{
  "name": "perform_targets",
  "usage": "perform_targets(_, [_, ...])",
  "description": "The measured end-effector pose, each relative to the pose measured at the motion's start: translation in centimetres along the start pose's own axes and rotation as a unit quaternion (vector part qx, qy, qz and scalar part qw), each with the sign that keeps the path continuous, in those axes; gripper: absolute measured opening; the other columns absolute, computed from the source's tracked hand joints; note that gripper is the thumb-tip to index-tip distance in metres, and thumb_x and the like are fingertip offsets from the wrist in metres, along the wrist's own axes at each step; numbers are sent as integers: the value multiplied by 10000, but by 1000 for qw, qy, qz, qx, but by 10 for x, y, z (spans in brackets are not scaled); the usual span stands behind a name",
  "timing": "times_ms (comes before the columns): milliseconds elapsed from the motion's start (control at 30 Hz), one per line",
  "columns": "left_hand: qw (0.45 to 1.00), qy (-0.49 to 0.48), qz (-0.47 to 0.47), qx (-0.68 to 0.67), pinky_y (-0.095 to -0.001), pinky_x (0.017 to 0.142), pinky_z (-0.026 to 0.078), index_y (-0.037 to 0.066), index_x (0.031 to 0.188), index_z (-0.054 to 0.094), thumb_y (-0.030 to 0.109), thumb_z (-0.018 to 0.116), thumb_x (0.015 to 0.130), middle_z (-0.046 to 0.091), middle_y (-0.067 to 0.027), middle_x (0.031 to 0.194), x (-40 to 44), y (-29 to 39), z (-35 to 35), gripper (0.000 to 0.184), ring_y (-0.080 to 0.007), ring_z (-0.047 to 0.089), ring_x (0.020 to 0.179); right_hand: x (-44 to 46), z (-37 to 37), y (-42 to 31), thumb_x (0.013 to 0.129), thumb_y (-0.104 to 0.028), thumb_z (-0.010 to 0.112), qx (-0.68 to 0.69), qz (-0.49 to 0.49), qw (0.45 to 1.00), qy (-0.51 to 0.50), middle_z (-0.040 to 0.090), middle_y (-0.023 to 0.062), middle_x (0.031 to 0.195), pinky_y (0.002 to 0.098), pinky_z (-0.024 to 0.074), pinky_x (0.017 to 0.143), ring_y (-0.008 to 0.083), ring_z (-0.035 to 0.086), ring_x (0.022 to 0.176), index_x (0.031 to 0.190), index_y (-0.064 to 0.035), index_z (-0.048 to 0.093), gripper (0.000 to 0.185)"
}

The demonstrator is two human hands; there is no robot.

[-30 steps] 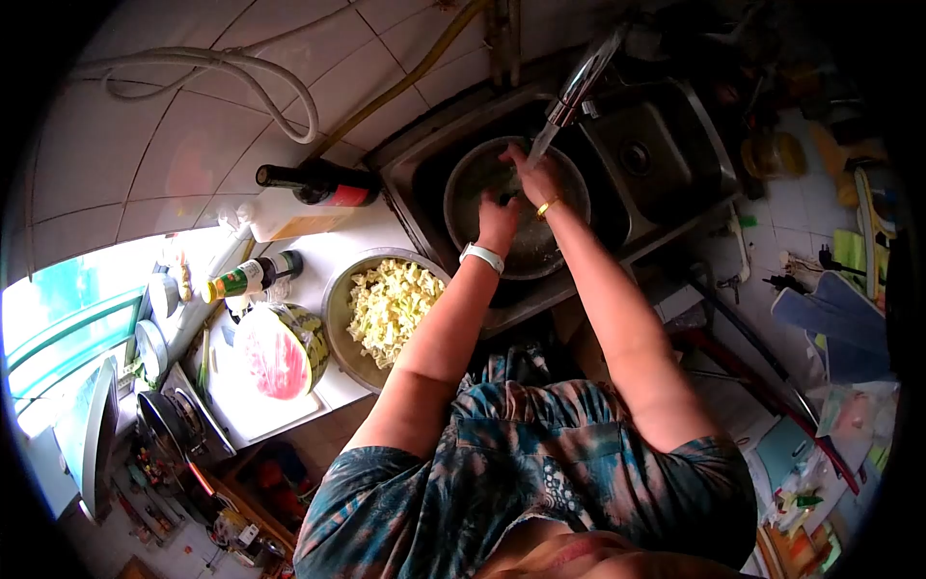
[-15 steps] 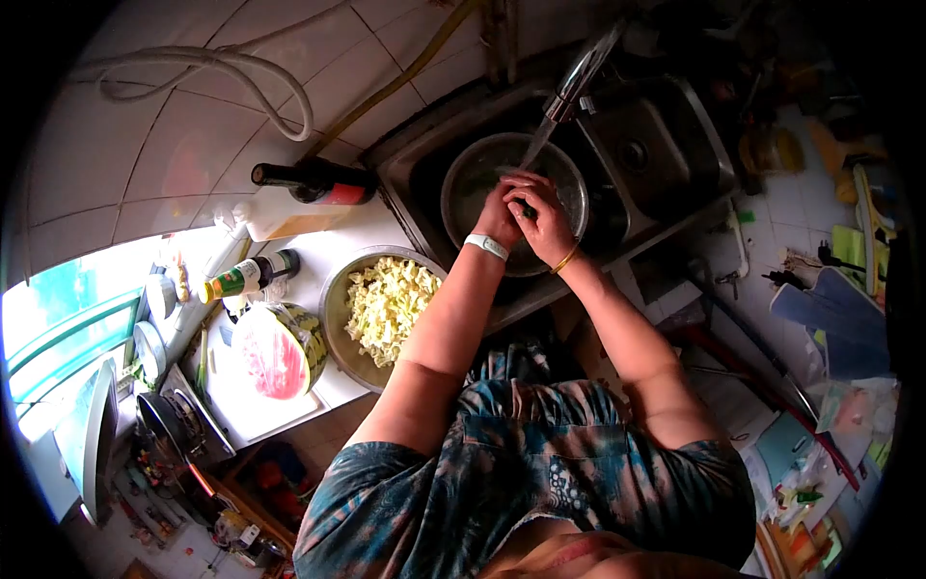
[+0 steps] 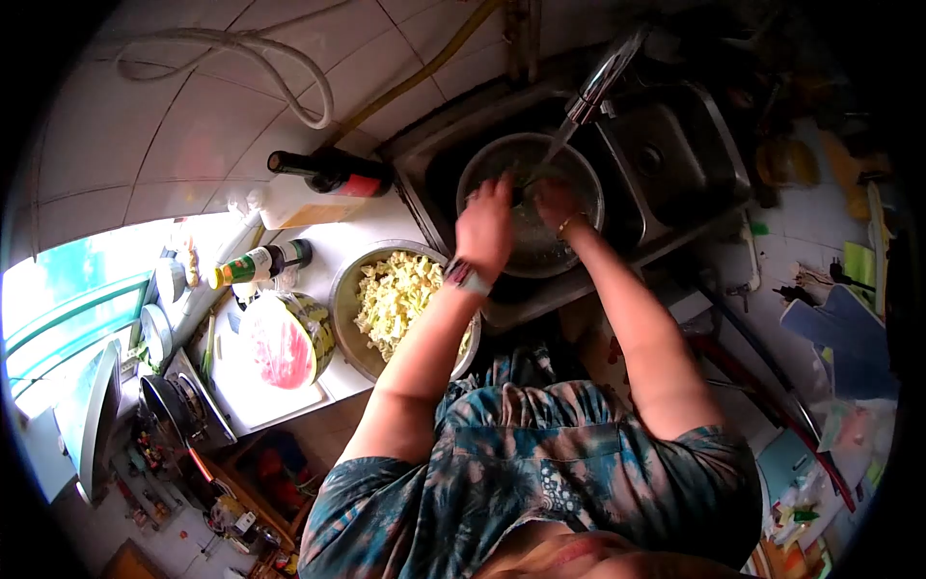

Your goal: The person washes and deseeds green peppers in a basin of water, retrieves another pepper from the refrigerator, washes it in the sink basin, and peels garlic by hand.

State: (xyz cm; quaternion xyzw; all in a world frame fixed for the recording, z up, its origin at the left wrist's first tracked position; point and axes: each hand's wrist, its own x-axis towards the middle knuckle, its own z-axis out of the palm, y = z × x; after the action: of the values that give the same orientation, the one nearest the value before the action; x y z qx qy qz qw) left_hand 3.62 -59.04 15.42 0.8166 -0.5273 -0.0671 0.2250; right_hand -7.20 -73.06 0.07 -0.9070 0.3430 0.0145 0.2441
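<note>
A round metal basin [image 3: 529, 262] sits in the left sink bowl, and water runs into it from the faucet [image 3: 603, 79]. My left hand [image 3: 487, 224], with a white band at the wrist, is over the basin's left side, fingers extended and slightly apart. Inside the basin, under the stream, my right hand [image 3: 558, 203] reaches down; its fingers are dim and blurred, so what they hold is hidden. Something small and dark green shows between the hands. Left of the sink, a metal bowl [image 3: 344, 333] holds chopped pale vegetable pieces [image 3: 391, 301].
On the left counter are a wrapped cut watermelon [image 3: 282, 345], a dark bottle with a red label [image 3: 333, 176] and a green-labelled bottle [image 3: 258, 264]. The second sink bowl [image 3: 666, 164] lies right of the basin. A blue cloth [image 3: 839, 333] is at the right.
My hands were together over the basin and have come apart. The left one has moved back and opened; the right one has gone lower into the basin. The view has shifted slightly.
</note>
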Motion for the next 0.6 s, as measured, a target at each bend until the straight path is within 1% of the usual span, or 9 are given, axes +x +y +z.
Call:
perform_targets(67, [1000, -1, -23, -20, -419, 781, 521, 88, 1313, 475, -30, 564, 765, 587, -168, 1099, -17, -5, -51, 568, -362, 605, 940, 12, 24, -2, 863, -133, 544, 11, 30, 999, 26, 596, 194, 1169, 459, 461, 946, 377, 566, 1101, 1147, -68, 608, 298])
perform_targets(133, [997, -26, -66, -42, -421, 806, 516, 105, 1340, 450, -15, 574, 783, 576, -174, 1166, -39, -10, -102, 584, -364, 586, 1020, 35, 30, -13, 859, -165, 559, -113, -23, 979, -170, 558, 211, 1230, 466, 419, 1001, 376, 533, 1159, 1222, -72, 569, 374])
perform_targets(267, [987, -31, -148, 55, -408, 876, 490, 72, 1371, 404, -31, 592, 797, 523, -187, 1254, -96, -48, -131, 613, -366, 550, 1094, 46, 50, -26, 892, -208, 505, -65, -37, 997, -13, 522, 151, 1337, 444, 399, 1024, 337, 473, 1247, 1242, -92, 578, 377])
perform_targets(367, [984, -63, -150, 71, -422, 950, 452, 55, 1396, 361, 15, 690, 749, 485, -202, 1297, -129, -71, -125, 727, -380, 518, 1142, 79, 130, 21, 905, -272, 487, 91, 118, 989, -2, 555, 158, 1296, 433, 413, 1005, 353, 512, 1200, 1235, -88, 587, 390])
perform_targets(433, [979, -101, -141, 106, -455, 1039, 377, 68, 1409, 346, 102, 774, 701, 424, -208, 1377, -134, -73, -123, 828, -386, 431, 1248, 67, 118, 34, 895, -329, 495, 115, 154, 976, -103, 603, 172, 1225, 449, 445, 963, 388, 564, 1121, 1186, -74, 617, 406])
perform_targets(467, [977, -100, -155, 108, -460, 1067, 339, 80, 1411, 349, 122, 772, 714, 389, -210, 1412, -131, -64, -126, 816, -375, 379, 1295, 50, 94, 23, 895, -329, 495, 115, 155, 976, -105, 603, 172, 1225, 449, 445, 963, 388, 564, 1121, 1186, -74, 617, 406])
perform_targets(533, [990, -43, -101, 87, -465, 1050, 360, 80, 1383, 396, 117, 764, 727, 415, -202, 1393, -115, -51, -128, 753, -380, 411, 1268, 17, 41, -8, 907, -282, 480, 303, 234, 924, -10, 615, 191, 1185, 440, 447, 956, 384, 570, 1105, 1161, -69, 623, 361])
perform_targets(567, [995, -27, -84, 36, -457, 1042, 371, 71, 1353, 432, 112, 752, 740, 437, -199, 1377, -104, -42, -127, 692, -377, 432, 1251, 16, 44, -4, 907, -282, 480, 300, 235, 924, -7, 615, 191, 1185, 440, 447, 956, 384, 570, 1105, 1161, -69, 623, 361])
perform_targets(600, [998, -12, -68, -14, -450, 1035, 382, 63, 1324, 469, 107, 740, 754, 458, -195, 1361, -93, -31, -125, 633, -375, 453, 1234, 13, 47, -2, 906, -244, 479, 153, 141, 978, -18, 621, 182, 1168, 441, 458, 934, 375, 580, 1079, 1136, -75, 633, 324])
